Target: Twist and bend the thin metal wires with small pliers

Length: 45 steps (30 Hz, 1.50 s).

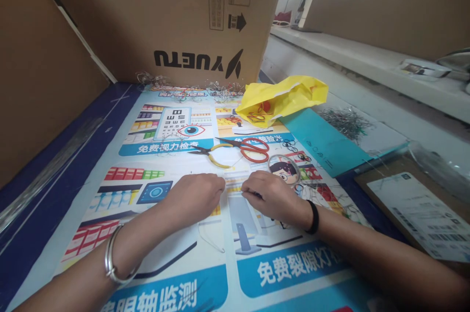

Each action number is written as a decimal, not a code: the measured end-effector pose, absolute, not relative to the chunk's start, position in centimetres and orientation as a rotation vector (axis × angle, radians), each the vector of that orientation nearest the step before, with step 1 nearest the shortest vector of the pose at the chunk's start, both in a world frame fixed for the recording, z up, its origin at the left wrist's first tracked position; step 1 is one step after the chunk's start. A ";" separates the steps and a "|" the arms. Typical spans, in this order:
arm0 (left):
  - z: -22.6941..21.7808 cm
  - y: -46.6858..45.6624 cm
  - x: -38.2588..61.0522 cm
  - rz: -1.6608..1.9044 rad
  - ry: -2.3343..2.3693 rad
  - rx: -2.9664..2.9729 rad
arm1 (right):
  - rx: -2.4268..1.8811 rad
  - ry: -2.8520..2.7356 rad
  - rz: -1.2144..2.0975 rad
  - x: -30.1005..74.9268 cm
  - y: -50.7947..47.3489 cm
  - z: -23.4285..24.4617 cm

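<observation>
My left hand [196, 197] and my right hand [271, 197] rest close together on a printed poster [165, 273] that covers the table. Both hands have their fingers curled, pinching something thin between them, possibly a wire; I cannot make it out. A thin bent wire [211, 241] lies on the poster just below my left hand. Yellow-handled pliers [213, 153] and red-handled scissors [253, 149] lie just beyond my hands. A silver bangle is on my left wrist, a black band on my right.
A large cardboard box [165, 13] stands behind the poster. A yellow plastic bag [282, 99] lies at the back right, beside a teal sheet [323, 143] and a pile of thin wires [345, 121]. A clear round lens [284, 167] lies near my right hand. A brown board with labels [422, 209] sits at right.
</observation>
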<state>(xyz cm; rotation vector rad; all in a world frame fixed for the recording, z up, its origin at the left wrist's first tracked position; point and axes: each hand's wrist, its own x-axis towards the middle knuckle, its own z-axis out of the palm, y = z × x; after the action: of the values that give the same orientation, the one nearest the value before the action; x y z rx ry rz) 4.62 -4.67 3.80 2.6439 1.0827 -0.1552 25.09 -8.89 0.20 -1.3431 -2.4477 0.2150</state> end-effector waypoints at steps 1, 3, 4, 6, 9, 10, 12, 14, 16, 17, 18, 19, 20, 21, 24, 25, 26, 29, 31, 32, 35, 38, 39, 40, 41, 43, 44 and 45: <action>3.9 -4.7 4.7 -0.158 1.085 2.640 | -1.342 -2.448 0.211 25.1 -8.9 0.2; 3.9 -4.7 4.8 -0.156 1.086 2.635 | -1.340 -2.453 0.205 25.1 -8.9 0.1; 3.9 -4.7 4.8 -0.154 1.083 2.635 | -1.340 -2.457 0.205 25.0 -8.8 0.1; 3.9 -4.7 4.8 -0.152 1.079 2.636 | -1.343 -2.461 0.203 25.0 -8.8 0.1; 3.8 -4.7 4.8 -0.157 1.077 2.637 | -1.338 -2.462 0.209 25.0 -8.8 0.1; 3.8 -4.7 4.8 -0.155 1.077 2.639 | -1.336 -2.461 0.211 25.0 -8.8 0.2; 3.7 -4.7 4.8 -0.147 1.075 2.642 | -1.333 -2.456 0.213 25.0 -8.8 0.2; 3.7 -4.7 4.7 -0.144 1.074 2.643 | -1.328 -2.451 0.210 25.0 -8.8 0.1; 3.8 -4.7 4.8 -0.150 1.075 2.641 | -1.322 -2.448 0.210 25.0 -8.7 0.1; 3.8 -4.7 4.8 -0.157 1.078 2.639 | -1.320 -2.449 0.210 25.0 -8.7 0.0; 3.8 -4.7 4.8 -0.163 1.079 2.638 | -1.320 -2.449 0.211 25.0 -8.7 0.0; 3.8 -4.7 4.8 -0.166 1.079 2.639 | -1.322 -2.450 0.213 25.0 -8.8 0.0; 3.8 -4.7 4.8 -0.167 1.077 2.641 | -1.324 -2.451 0.215 25.0 -8.8 0.1; 3.8 -4.7 4.8 -0.168 1.075 2.645 | -1.327 -2.453 0.218 25.0 -8.8 0.1; 3.8 -4.7 4.9 -0.165 1.069 2.656 | -1.330 -2.454 0.232 25.0 -8.8 0.2; 3.8 -4.7 4.9 -0.170 1.073 2.654 | -1.330 -2.453 0.236 25.0 -8.8 0.2; 3.8 -4.7 4.9 -0.173 1.077 2.650 | -1.328 -2.452 0.237 25.0 -8.8 0.2; 3.9 -4.8 5.0 -0.182 1.085 2.647 | -1.328 -2.452 0.230 25.0 -8.7 0.1; 3.9 -4.8 5.0 -0.189 1.087 2.651 | -1.326 -2.454 0.221 25.0 -8.7 0.1; 3.9 -4.8 5.0 -0.192 1.085 2.655 | -1.323 -2.454 0.219 25.1 -8.7 0.0; 3.9 -4.8 4.9 -0.185 1.077 2.674 | -1.319 -2.454 0.217 25.1 -8.7 0.1; 3.8 -4.8 4.9 -0.183 1.074 2.680 | -1.325 -2.459 0.215 25.1 -8.7 0.1; 3.8 -4.8 4.9 -0.189 1.078 2.677 | -1.326 -2.461 0.213 25.1 -8.7 0.1; 3.8 -4.8 4.9 -0.194 1.084 2.674 | -1.325 -2.462 0.213 25.1 -8.7 0.1; 3.9 -4.8 4.9 -0.199 1.089 2.671 | -1.326 -2.461 0.214 25.0 -8.7 0.1; 3.9 -4.9 5.0 -0.202 1.093 2.670 | -1.323 -2.456 0.218 25.0 -8.7 0.1; 4.0 -4.9 5.0 -0.202 1.093 2.672 | -1.323 -2.453 0.223 25.0 -8.7 0.1; 4.0 -4.9 5.0 -0.202 1.091 2.674 | -1.322 -2.450 0.232 25.1 -8.7 0.1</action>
<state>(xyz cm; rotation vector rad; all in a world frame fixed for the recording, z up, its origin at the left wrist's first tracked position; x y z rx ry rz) 4.99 -4.91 3.98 2.6741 1.0914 -0.2018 25.07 -8.72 0.13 -1.3217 -2.4496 0.2318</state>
